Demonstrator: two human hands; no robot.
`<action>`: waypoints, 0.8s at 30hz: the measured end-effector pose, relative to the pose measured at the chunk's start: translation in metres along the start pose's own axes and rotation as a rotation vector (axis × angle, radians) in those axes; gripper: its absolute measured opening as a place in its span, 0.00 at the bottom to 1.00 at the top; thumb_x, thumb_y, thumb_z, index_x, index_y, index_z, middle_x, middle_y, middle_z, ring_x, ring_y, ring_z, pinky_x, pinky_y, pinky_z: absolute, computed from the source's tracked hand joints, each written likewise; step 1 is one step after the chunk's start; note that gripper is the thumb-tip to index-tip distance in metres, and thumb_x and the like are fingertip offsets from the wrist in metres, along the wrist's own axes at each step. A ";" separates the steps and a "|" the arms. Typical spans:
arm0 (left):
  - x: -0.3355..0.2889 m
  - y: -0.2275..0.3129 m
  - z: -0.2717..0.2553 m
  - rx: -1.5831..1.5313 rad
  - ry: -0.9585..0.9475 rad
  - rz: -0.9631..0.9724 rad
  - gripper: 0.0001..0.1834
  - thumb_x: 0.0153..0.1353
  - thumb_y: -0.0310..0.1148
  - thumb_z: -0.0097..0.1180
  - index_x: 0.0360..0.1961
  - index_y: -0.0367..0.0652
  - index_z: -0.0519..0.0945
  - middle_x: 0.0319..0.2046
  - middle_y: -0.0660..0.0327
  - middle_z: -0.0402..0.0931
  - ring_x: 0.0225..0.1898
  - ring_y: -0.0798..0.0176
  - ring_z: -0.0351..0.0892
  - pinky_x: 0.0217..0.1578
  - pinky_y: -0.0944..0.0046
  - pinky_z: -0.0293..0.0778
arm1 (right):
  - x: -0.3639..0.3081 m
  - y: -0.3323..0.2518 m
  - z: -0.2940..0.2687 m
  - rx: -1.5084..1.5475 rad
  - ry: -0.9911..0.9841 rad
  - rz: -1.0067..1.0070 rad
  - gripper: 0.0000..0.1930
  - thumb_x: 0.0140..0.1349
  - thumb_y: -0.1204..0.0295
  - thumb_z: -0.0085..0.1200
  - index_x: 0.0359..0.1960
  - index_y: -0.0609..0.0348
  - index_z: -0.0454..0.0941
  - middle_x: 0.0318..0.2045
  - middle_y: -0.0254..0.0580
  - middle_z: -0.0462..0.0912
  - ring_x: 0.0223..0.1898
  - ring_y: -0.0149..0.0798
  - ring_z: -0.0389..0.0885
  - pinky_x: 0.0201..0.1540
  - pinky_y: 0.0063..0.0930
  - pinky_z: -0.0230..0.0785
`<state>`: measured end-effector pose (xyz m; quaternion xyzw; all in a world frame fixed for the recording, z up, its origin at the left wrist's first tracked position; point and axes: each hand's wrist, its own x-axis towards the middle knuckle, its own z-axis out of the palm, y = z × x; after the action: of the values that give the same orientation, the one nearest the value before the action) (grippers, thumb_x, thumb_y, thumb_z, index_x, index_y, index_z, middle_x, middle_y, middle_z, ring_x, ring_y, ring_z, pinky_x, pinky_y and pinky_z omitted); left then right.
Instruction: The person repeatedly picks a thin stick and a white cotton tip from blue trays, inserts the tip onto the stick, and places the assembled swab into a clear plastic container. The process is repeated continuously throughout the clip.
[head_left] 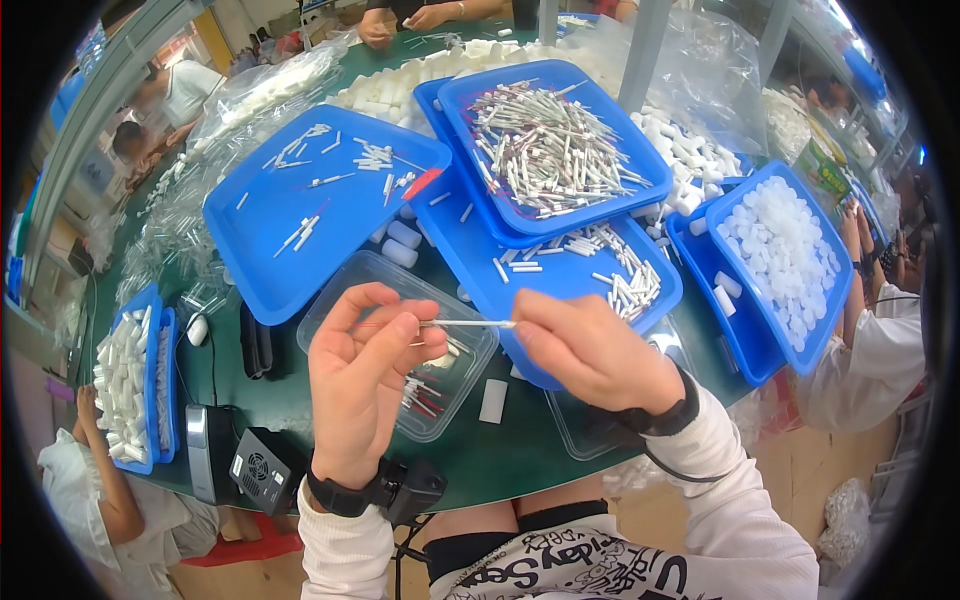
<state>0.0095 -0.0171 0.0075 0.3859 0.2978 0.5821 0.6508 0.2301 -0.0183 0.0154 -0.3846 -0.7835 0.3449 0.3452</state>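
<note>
Slim white stick [465, 323] held level between two hands, over a tray-crowded table.
Left hand [365, 375] pinches one end, thumb to fingers; right hand [590, 350] closed on the other; hands apart, the stick bridging them above a clear plastic box [345, 268] with reddish-and-white sticks inside. Beyond: blue tray [260, 190] at left, a few scattered sticks; stacked blue tray [450, 110], heaped with thin sticks; under it a wider tray [470, 240] of short white tubes. At right, a tilted tray [838, 250] piled with translucent white pieces; far left, a tray [155, 390] of white cylinders. Surface: dark green table [480, 470], a loose white cylinder [493, 401] near the box, clear plastic bags [260, 100] massed left. Room: tan floor [850, 450], other people seated around.
</note>
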 end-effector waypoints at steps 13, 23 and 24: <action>0.001 -0.002 -0.004 -0.041 0.036 -0.005 0.09 0.62 0.23 0.55 0.43 0.36 0.72 0.41 0.45 0.79 0.37 0.60 0.83 0.42 0.63 0.79 | 0.001 0.003 0.006 0.274 0.092 -0.011 0.14 0.65 0.76 0.49 0.51 0.57 0.80 0.21 0.35 0.81 0.21 0.24 0.79 0.24 0.18 0.69; 0.000 -0.003 0.000 0.151 0.042 0.061 0.06 0.62 0.20 0.54 0.40 0.33 0.72 0.41 0.44 0.79 0.39 0.59 0.83 0.43 0.63 0.80 | 0.004 0.009 0.006 0.096 0.097 -0.089 0.14 0.62 0.76 0.53 0.50 0.55 0.81 0.22 0.39 0.81 0.23 0.30 0.80 0.24 0.22 0.70; 0.000 -0.004 0.003 0.213 0.018 0.048 0.07 0.61 0.19 0.55 0.40 0.33 0.73 0.41 0.45 0.79 0.40 0.59 0.83 0.43 0.63 0.80 | 0.005 0.012 0.007 0.004 0.116 -0.143 0.14 0.61 0.76 0.54 0.50 0.54 0.80 0.22 0.39 0.81 0.23 0.31 0.81 0.25 0.23 0.71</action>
<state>0.0136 -0.0176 0.0058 0.4545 0.3546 0.5659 0.5894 0.2266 -0.0109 0.0038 -0.3462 -0.7871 0.2978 0.4146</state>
